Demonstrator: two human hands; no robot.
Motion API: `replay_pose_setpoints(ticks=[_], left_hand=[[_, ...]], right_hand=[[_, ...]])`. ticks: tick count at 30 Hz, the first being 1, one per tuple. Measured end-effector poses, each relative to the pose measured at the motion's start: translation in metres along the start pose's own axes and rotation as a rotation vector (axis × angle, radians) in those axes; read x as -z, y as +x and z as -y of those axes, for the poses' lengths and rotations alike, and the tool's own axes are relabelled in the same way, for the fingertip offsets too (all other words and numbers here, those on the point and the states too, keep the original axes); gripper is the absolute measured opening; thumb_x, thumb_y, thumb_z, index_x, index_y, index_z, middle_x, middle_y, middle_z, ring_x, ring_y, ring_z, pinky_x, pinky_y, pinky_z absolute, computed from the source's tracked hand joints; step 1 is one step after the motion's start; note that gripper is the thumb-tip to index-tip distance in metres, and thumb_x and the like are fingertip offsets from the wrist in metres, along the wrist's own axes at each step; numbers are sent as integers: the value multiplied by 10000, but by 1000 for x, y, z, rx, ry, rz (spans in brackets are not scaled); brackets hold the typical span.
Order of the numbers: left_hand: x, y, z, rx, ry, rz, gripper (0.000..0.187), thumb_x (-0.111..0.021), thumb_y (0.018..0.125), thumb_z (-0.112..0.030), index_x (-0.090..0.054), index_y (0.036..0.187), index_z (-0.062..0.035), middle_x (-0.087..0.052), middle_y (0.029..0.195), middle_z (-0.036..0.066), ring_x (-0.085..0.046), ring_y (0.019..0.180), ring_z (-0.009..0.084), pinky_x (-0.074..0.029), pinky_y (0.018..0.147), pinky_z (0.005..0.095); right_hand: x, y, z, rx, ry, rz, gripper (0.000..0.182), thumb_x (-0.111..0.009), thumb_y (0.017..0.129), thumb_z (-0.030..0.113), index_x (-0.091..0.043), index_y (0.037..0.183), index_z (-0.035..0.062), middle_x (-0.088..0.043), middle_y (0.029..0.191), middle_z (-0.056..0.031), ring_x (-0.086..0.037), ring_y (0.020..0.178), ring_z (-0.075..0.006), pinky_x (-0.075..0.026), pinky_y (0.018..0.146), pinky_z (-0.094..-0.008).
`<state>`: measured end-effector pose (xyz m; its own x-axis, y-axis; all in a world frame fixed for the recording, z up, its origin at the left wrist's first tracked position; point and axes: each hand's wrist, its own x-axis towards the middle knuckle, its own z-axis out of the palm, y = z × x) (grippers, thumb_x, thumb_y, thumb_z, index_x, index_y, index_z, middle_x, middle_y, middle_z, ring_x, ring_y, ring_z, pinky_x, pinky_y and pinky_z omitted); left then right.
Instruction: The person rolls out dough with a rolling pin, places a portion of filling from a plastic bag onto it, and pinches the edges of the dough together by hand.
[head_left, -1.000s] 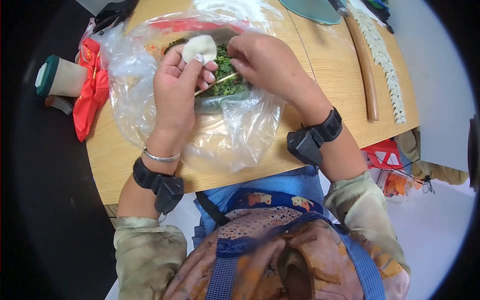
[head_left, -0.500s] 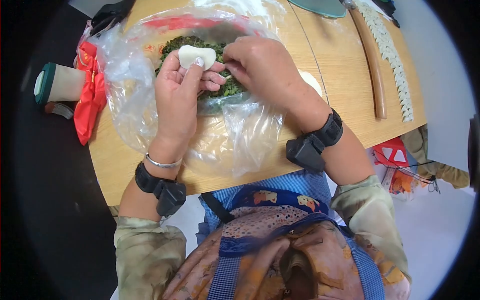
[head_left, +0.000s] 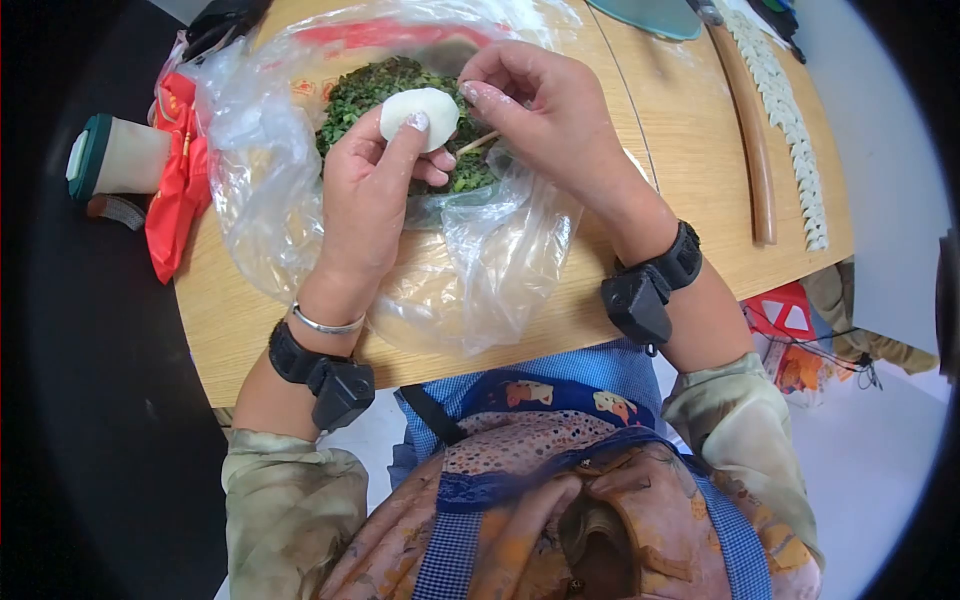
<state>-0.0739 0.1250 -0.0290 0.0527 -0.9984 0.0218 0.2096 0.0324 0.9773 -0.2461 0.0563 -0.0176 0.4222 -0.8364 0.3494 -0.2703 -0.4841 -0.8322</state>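
My left hand (head_left: 375,190) is closed on a round white dough wrapper (head_left: 420,115), its thumb pressed on top and fingers underneath. Leafy chopped green filling (head_left: 375,95) lies behind and below the wrapper, inside a clear plastic bag (head_left: 270,190) spread on the table. To the right, my right hand (head_left: 550,110) hovers over the bag's edge with thumb and forefinger apart and nothing visible between them. A thin wooden stick (head_left: 478,143) rests in the filling just under that thumb; its far end is hidden. White powder marks the fingertips.
A long wooden rod (head_left: 742,130) lies at the right, beside a long row of overlapping pale pieces (head_left: 780,120). A green-rimmed cream container (head_left: 135,157) and a red bag (head_left: 175,200) are at the left. A teal-edged object (head_left: 655,15) sits at the back.
My right hand has drawn back slightly to the right and its thumb and forefinger have parted. My left hand has moved a little right, and the wrapper now shows as a fuller round.
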Motion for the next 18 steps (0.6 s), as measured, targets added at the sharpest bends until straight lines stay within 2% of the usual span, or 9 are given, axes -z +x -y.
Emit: replay_pose_setpoints(ticks=[2, 6, 8, 13, 16, 18], left_hand=[[-1, 1, -1, 10, -24, -24, 163, -541, 990, -92, -598, 1098, 15, -687, 924, 84, -630, 750, 94, -525, 671, 227], [-1, 2, -3, 18, -2, 10, 126, -536, 985, -71, -582, 1073, 7, -690, 955, 90, -629, 747, 96, -525, 685, 231], [-1, 0, -5, 11, 18, 44, 128, -538, 984, -72, -587, 1075, 2, -691, 959, 87, -626, 748, 95, -518, 679, 226], [-5, -5, -5, -6, 68, 92, 171, -571, 969, -94, -608, 1115, -15, -678, 979, 55, -611, 751, 82, -490, 667, 213], [-3, -4, -2, -17, 61, 104, 198, -574, 972, -121, -607, 1136, -14, -667, 982, 39, -605, 751, 80, -486, 669, 214], [-2, -4, -2, -20, 53, 116, 207, -568, 980, -138, -606, 1140, -14, -664, 978, 36, -603, 756, 79, -483, 667, 214]], right_hand=[[-4, 2, -7, -20, 203, -52, 131, -672, 875, 105, -664, 959, 5, -660, 751, -64, -599, 662, -119, -504, 641, -277], [1, 1, 0, -51, 310, -40, 120, -659, 884, 92, -651, 950, -8, -656, 757, -35, -589, 685, -80, -498, 644, -255], [3, -2, 4, -68, 428, 61, 121, -635, 943, 81, -628, 1009, -19, -628, 875, -6, -581, 786, -57, -490, 717, -218], [1, -5, 18, -13, 326, 140, 120, -643, 933, 84, -635, 1004, -12, -627, 892, -6, -590, 762, -68, -497, 704, -225], [0, -6, 19, -20, 370, 100, 94, -645, 897, 82, -636, 937, -3, -658, 795, -51, -632, 723, -99, -510, 651, -264], [3, -4, 17, 150, 59, 74, 106, -637, 894, 87, -625, 941, -7, -660, 849, -91, -646, 764, -138, -512, 663, -281]])
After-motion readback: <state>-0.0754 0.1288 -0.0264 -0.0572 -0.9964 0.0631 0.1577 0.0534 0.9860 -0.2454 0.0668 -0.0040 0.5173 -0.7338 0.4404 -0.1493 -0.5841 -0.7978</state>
